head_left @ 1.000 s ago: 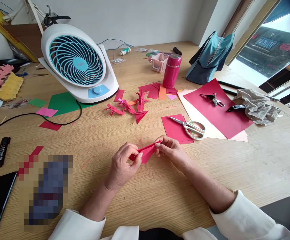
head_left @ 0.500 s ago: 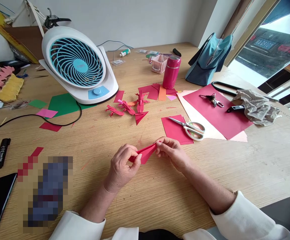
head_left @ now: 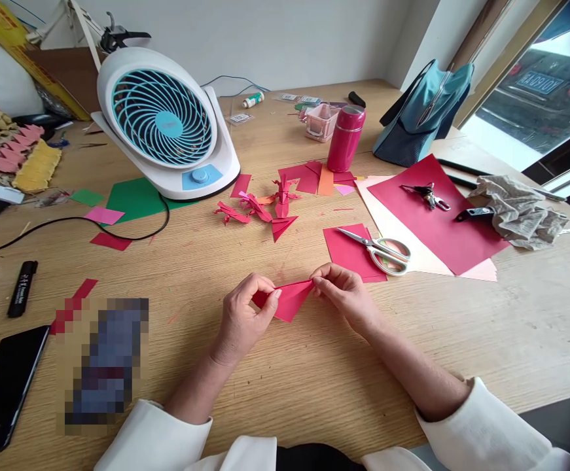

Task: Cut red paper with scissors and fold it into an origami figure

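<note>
A folded red paper (head_left: 293,302) hangs between my two hands, just above the wooden table. My left hand (head_left: 246,315) pinches its left end between thumb and fingers. At the paper's upper right corner, my right hand (head_left: 346,296) closes thumb and fingertips on the edge. Beyond my hands lie several folded red paper figures (head_left: 283,197) and a small red folded triangle (head_left: 283,227). Open scissors (head_left: 377,248) rest on red paper sheets (head_left: 346,256) to the right.
A white and blue fan (head_left: 167,124) stands at the back left. Behind the paper figures are a pink bottle (head_left: 346,139), a pink basket (head_left: 320,124) and a blue bag (head_left: 409,134). A large red sheet (head_left: 442,229), keys and crumpled cloth (head_left: 525,212) lie right; a black marker (head_left: 22,289) and phone (head_left: 7,392) left.
The folded paper is now flatter, with its front face turned more toward me and its top edge pulled straight. Both hands keep their grip. The whole view has shifted slightly.
</note>
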A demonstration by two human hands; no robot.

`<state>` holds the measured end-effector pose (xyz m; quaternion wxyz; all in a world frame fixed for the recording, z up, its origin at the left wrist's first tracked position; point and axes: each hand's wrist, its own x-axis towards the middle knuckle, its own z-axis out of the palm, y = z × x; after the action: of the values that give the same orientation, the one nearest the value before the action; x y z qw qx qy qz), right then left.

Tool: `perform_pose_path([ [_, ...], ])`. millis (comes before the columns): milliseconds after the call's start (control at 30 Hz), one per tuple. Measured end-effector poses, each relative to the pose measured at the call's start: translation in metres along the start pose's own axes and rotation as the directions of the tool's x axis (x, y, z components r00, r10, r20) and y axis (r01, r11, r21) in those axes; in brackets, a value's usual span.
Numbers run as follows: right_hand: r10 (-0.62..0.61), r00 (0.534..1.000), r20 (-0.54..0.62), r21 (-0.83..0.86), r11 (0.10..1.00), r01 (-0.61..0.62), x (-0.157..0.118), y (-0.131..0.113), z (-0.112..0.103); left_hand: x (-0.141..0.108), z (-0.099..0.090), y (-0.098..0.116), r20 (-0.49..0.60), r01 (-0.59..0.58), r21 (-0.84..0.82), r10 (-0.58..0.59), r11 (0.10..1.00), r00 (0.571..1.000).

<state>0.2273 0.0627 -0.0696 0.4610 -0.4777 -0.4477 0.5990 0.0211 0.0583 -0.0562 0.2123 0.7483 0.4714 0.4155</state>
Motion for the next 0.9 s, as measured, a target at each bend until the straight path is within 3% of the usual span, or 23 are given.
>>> perform_pose_path([
  [200,-0.16,0.983,0.085,-0.301,0.937,0.179,-0.003,-0.007,-0.005,0.0,-0.001,-0.003,0.064,0.1,0.001,-0.1,0.995,0.993],
  [400,-0.127,0.969,0.21,-0.476,0.853,0.215,-0.004,-0.01,-0.012,0.0,0.001,-0.005,0.151,0.077,0.144,-0.099,0.987,0.984],
  [600,-0.135,0.959,0.25,-0.717,0.639,0.277,-0.007,-0.014,-0.008,-0.001,0.005,-0.008,0.218,0.047,0.241,-0.102,0.969,0.971],
  [900,-0.169,0.933,0.318,-0.819,0.446,0.36,-0.009,-0.009,-0.006,-0.005,0.01,-0.011,0.221,0.007,0.408,-0.107,0.913,0.969],
])
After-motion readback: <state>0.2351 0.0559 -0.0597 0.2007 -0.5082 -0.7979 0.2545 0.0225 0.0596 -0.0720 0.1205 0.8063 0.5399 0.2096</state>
